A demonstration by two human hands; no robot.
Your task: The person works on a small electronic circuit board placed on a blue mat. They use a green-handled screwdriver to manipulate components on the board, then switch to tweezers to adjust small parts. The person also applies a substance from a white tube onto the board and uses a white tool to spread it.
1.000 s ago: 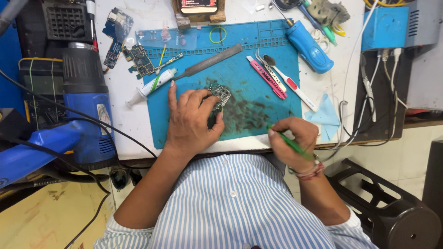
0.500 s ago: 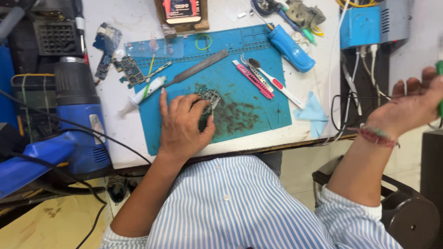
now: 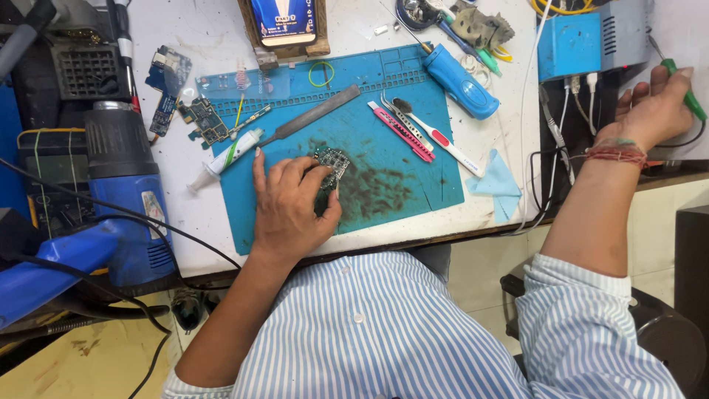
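Observation:
My left hand [image 3: 289, 203] rests on the blue work mat [image 3: 384, 133] and pins down a small green circuit board [image 3: 331, 162] at the mat's middle, fingers curled over its left side. Dark smudges spread on the mat right of the board. My right hand [image 3: 653, 107] is stretched far out to the right, off the table, and grips a thin green-handled tool [image 3: 685, 89] near a white surface. A red thread band circles that wrist.
A blue hot-air gun [image 3: 122, 192] stands at the left. On the mat lie a metal file [image 3: 317, 114], a white paste syringe [image 3: 225, 159], pink tools [image 3: 402, 131] and a blue cylinder tool [image 3: 459, 80]. A phone on a wooden stand [image 3: 284, 22] is behind; a blue box [image 3: 583, 41] with cables sits right.
My right hand left the mat's front edge with the green tool and swung far out to the right. My left hand stayed on the circuit board.

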